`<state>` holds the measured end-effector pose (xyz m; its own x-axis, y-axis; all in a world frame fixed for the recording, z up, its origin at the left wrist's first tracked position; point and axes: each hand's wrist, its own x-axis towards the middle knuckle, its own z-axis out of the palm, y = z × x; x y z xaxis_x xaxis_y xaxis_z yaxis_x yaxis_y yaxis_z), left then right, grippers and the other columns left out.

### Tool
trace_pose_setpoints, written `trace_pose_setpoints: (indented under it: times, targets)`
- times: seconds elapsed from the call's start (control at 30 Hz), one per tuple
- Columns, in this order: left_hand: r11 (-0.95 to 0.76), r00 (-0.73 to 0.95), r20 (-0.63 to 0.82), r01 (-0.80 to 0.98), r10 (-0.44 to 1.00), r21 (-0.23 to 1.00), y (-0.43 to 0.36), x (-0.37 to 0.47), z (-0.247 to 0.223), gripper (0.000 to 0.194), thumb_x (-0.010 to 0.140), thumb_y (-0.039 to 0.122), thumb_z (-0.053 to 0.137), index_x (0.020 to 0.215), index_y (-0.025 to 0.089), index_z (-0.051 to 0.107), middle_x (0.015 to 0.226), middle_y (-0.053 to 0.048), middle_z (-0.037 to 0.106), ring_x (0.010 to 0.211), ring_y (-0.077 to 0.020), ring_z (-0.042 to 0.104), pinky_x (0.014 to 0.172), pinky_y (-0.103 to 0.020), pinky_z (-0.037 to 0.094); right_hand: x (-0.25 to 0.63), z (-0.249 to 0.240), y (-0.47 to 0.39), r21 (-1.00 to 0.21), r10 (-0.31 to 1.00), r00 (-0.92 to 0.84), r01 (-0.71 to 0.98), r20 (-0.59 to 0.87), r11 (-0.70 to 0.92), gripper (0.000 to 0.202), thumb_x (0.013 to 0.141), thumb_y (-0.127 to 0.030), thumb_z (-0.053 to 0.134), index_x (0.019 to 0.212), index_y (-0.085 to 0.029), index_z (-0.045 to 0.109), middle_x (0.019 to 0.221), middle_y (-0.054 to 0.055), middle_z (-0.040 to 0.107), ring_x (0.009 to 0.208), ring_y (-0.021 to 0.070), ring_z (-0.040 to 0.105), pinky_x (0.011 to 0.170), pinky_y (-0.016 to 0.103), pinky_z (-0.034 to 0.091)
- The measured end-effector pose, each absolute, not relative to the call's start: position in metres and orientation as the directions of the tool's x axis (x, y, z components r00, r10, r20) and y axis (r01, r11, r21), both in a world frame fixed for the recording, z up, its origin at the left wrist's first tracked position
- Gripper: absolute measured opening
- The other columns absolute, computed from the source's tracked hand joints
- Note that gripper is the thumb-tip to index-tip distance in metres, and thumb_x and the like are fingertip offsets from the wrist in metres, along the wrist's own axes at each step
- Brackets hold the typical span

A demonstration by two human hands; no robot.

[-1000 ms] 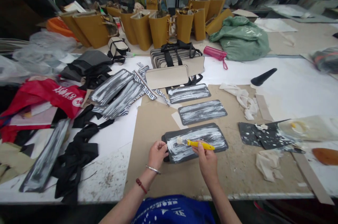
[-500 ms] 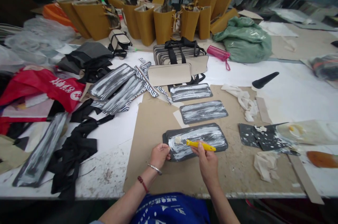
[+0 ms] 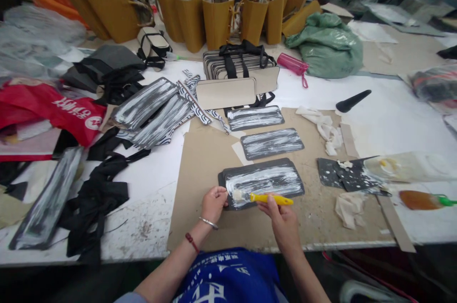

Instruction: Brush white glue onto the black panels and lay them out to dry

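Note:
My right hand [image 3: 280, 219] is closed round the yellow handle of a brush [image 3: 271, 199], whose pale bristles rest on a dark rounded panel [image 3: 266, 181] streaked with white paste. At that panel's left edge, my left hand [image 3: 214, 203] pinches the corner between thumb and fingers. Another dark panel shows beneath it, a little offset to the left. Beyond lie a second pasted panel [image 3: 272, 143] and a third pasted panel [image 3: 255, 118], both flat. All sit on or against a brown board [image 3: 200, 165].
Beige panels with black straps [image 3: 226, 93] are stacked behind. Mustard bags [image 3: 217, 19] line the back, with another person's hands above them. At right are a paste-spotted bottle [image 3: 407, 167], crumpled cloth [image 3: 352, 208] and an orange-brown bottle [image 3: 416, 199]. Black fabric strips [image 3: 85, 207] lie left.
The brush has moved down and slightly left across the panel, towards its near left corner. My left hand stays at the edge. The whole view has shifted slightly.

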<state>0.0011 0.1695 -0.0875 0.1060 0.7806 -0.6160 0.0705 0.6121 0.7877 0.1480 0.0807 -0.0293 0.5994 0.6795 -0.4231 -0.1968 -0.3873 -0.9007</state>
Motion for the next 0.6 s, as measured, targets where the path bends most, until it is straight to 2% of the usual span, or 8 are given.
trace_pose_setpoints:
  times: [0.1,0.17,0.3,0.37,0.47,0.6]
  targets:
    - [0.605,0.111,-0.610,0.077,0.784,0.792,0.169,-0.001,-0.090,0.020,0.051,0.029,0.063,0.064,0.014,0.057,0.049,0.001,0.058,0.043,-0.0109,0.051,0.045,-0.022,0.041,0.135,-0.039,0.073,-0.900,0.709,0.562,-0.182,-0.425,-0.395,0.046,0.072,-0.053,0.057,0.092,-0.012,0.061,0.085,0.010,0.068,0.075,0.0241,0.066,0.073,0.040,0.055]
    - [0.593,0.104,-0.599,0.086,0.794,0.801,0.169,-0.002,-0.090,0.022,0.050,0.030,0.063,0.065,0.014,0.057,0.048,0.002,0.057,0.043,-0.0109,0.051,0.046,-0.022,0.041,0.139,-0.046,0.068,-0.911,0.691,0.611,-0.129,-0.385,-0.392,0.046,0.073,-0.053,0.056,0.092,-0.013,0.061,0.087,0.010,0.068,0.076,0.0238,0.065,0.074,0.041,0.055]
    - [0.563,0.106,-0.572,0.100,0.814,0.820,0.169,-0.006,-0.087,0.028,0.047,0.032,0.064,0.068,0.014,0.056,0.049,0.003,0.057,0.044,-0.0108,0.051,0.047,-0.022,0.041,0.171,-0.044,0.055,-0.916,0.548,0.788,-0.048,-0.280,-0.399,0.046,0.074,-0.054,0.054,0.094,-0.013,0.060,0.083,0.008,0.068,0.077,0.0236,0.066,0.078,0.043,0.053]
    - [0.559,0.117,-0.569,0.107,0.814,0.822,0.169,-0.010,-0.085,0.034,0.047,0.033,0.064,0.074,0.014,0.056,0.049,0.003,0.057,0.043,-0.0111,0.050,0.046,-0.023,0.041,0.188,-0.039,0.050,-0.926,0.499,0.824,-0.078,-0.268,-0.369,0.046,0.073,-0.054,0.055,0.094,-0.013,0.059,0.081,0.008,0.068,0.077,0.0236,0.066,0.078,0.043,0.053]
    - [0.560,0.127,-0.575,0.133,0.808,0.818,0.170,-0.017,-0.084,0.041,0.047,0.035,0.065,0.080,0.012,0.056,0.051,0.001,0.060,0.043,-0.0117,0.050,0.045,-0.023,0.040,0.214,-0.042,0.049,-0.949,0.500,0.823,-0.136,-0.267,-0.283,0.047,0.069,-0.053,0.060,0.091,-0.012,0.059,0.079,0.008,0.069,0.076,0.0236,0.066,0.075,0.041,0.054]
    - [0.539,0.095,-0.560,0.180,0.823,0.823,0.169,-0.023,-0.084,0.043,0.045,0.037,0.066,0.079,0.011,0.059,0.053,0.000,0.061,0.043,-0.0115,0.049,0.044,-0.023,0.039,0.258,-0.055,0.047,-0.954,0.453,0.855,-0.142,-0.252,-0.263,0.048,0.062,-0.058,0.061,0.077,-0.012,0.060,0.068,0.007,0.068,0.070,0.0243,0.066,0.074,0.043,0.054]
